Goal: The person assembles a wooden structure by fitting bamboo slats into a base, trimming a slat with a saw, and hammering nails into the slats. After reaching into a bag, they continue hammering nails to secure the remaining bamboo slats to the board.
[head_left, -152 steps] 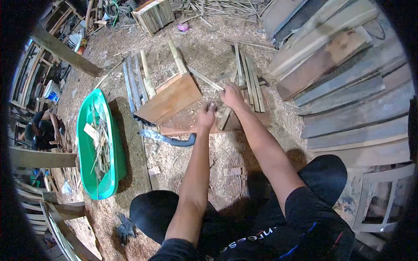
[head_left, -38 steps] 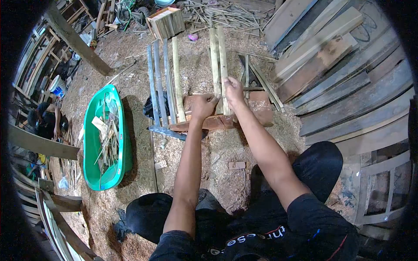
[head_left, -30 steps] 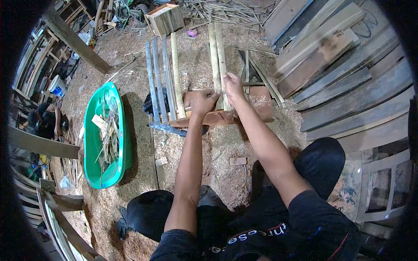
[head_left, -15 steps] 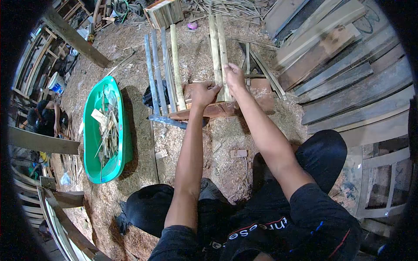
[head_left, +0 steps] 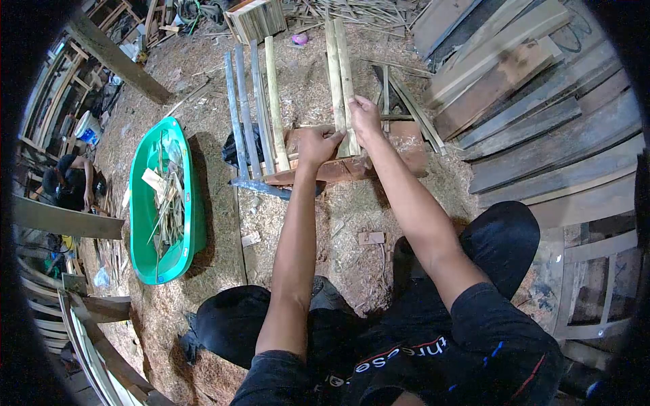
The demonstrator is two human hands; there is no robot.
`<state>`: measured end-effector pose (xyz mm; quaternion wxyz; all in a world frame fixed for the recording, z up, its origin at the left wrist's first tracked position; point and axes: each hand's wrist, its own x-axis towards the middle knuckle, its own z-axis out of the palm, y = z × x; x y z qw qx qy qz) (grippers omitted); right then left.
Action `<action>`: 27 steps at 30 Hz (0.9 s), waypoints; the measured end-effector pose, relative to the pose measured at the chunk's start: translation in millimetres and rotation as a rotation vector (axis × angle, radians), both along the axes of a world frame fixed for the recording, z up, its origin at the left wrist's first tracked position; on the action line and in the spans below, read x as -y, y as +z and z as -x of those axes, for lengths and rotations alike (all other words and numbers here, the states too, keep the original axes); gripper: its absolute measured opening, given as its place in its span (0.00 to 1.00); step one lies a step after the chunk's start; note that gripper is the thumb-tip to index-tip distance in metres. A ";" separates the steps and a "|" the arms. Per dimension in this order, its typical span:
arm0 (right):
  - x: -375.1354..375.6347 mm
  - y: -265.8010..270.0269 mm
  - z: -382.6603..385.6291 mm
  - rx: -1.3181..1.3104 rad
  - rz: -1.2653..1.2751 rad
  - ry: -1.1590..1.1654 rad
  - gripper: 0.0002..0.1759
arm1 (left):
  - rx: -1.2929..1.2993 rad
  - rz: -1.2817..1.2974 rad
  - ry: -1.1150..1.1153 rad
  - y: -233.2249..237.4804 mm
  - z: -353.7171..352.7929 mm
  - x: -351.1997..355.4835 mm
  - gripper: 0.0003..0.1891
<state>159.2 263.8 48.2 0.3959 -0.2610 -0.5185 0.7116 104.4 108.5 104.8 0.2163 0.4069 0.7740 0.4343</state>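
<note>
Nearest lies the wearer's black shirt [head_left: 426, 348] with white lettering, and the dark-trousered knees [head_left: 504, 240] spread to either side. Between them, a small flat offcut [head_left: 371, 238] rests on a shaving-strewn floor [head_left: 271, 260].

Past this, both arms reach to a reddish-brown board [head_left: 332, 171], its long edge toward the wearer. Two pale slats [head_left: 344, 68] run away from it, side by side, under the hands. The right hand [head_left: 366, 118] is closed on the right-hand slat at its edge; the left hand [head_left: 317, 145] is curled, thumb against the lower part of the other slat — whether it grips, I cannot tell. Further left, another pale strip [head_left: 272, 88] and some grey strips [head_left: 235, 101] fan out from the board's left end, by a curved blue-grey piece [head_left: 267, 187].

A green tub [head_left: 135, 223] full of wood scraps [head_left: 172, 196] stands well to the left, weathered planks [head_left: 562, 155] to the right. Farther off are a crouching co-worker [head_left: 71, 179], a white bucket [head_left: 88, 128], a timber post [head_left: 118, 57] and — at the far edge — a wooden box [head_left: 257, 26] and a heap of thin sticks [head_left: 359, 13].
</note>
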 end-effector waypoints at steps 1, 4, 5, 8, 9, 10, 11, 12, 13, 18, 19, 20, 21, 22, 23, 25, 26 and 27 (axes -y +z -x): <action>0.2 -0.6 0.5 -0.013 0.010 -0.011 0.17 | 0.000 0.007 0.003 -0.7 0.6 -0.6 0.21; -3.3 -11.2 5.6 -0.013 0.030 -0.044 0.17 | -0.027 0.030 0.053 -9.3 4.2 -3.9 0.20; -8.6 -20.9 9.5 0.015 0.029 -0.055 0.18 | -0.041 0.035 0.060 -10.5 4.9 -4.6 0.20; -13.5 -22.5 11.0 0.027 0.081 -0.054 0.18 | -0.107 0.042 0.091 -6.1 -1.0 -2.0 0.20; -11.6 -18.7 10.4 0.018 0.107 -0.048 0.18 | -0.144 0.041 0.109 -1.2 -6.6 0.3 0.20; -4.7 -5.3 6.8 0.021 0.104 -0.018 0.18 | -0.182 0.040 0.128 -1.0 -10.7 1.0 0.20; 2.2 7.7 1.7 0.024 0.101 0.011 0.17 | -0.404 -0.182 0.175 -16.9 -11.8 -1.4 0.17; 10.1 22.8 -3.4 0.029 0.099 0.041 0.17 | -0.425 -0.228 0.186 -16.3 -15.1 -0.9 0.16; 16.9 36.3 -7.3 0.029 0.114 0.039 0.16 | -0.445 -0.273 0.198 -14.4 -18.7 0.1 0.15; 29.6 53.5 -0.3 0.106 0.045 0.034 0.11 | -0.449 -0.339 0.264 -19.0 -22.0 0.7 0.12; 31.9 56.8 -0.5 0.111 0.063 0.038 0.10 | -0.438 -0.275 0.266 -20.1 -20.7 1.1 0.13; 33.5 60.0 -3.2 0.118 0.080 0.042 0.10 | -0.424 -0.210 0.269 -21.4 -19.7 1.4 0.14; 33.5 61.6 -4.9 0.124 0.095 0.042 0.10 | -0.410 -0.148 0.268 -21.7 -19.5 1.1 0.16; 30.8 58.3 -3.4 0.112 0.084 0.042 0.10 | -0.368 -0.149 0.282 -21.5 -19.7 -0.4 0.16; 29.2 55.3 -1.9 0.099 0.075 0.038 0.10 | -0.326 -0.148 0.291 -21.8 -20.4 -1.5 0.17; 27.2 49.5 -1.8 0.081 0.058 0.020 0.10 | -0.302 -0.154 0.296 -22.0 -21.9 -0.7 0.17; 26.4 46.7 -1.8 0.076 0.047 0.007 0.10 | -0.320 -0.164 0.294 -21.9 -21.9 -0.1 0.18; 27.0 48.9 -2.1 0.069 0.034 -0.004 0.10 | -0.339 -0.176 0.294 -21.0 -21.5 -0.4 0.18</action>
